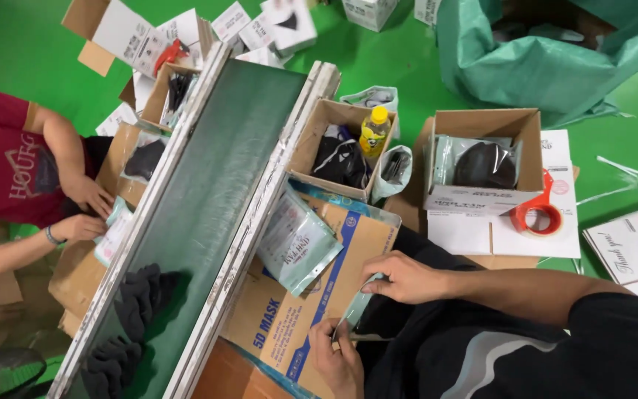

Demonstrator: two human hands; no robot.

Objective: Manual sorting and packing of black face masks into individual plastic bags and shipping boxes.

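Seen from the head camera, the person sat on the green floor [23, 44] with both hands closed on one thin, pale green pouch [356, 307]. The right hand [406, 277] pinched its upper end, fingers curled tight over the edge, while the left hand [339, 360] gripped its lower end between thumb and fingers. The pouch lay between the two hands, its long axis running from the lower hand up and slightly right to the upper one, seen almost edge-on, so what it held could not be told. It hung just over the near right edge of a flattened printed carton [300, 310], on which a stack of similar sealed pouches [297, 240] rested, up and to the left of the hands; the right hand was the nearer to that stack. Beyond the carton stood an open box [311, 140] holding dark masks and a yellow bottle [373, 131], and to its right another open box [481, 122] with a bagged dark mask. A red tape roll [537, 216] lay by that box. A long green-topped board [208, 199] ran along the carton's left edge, and across it another person's hands [86, 210] handled a pouch.
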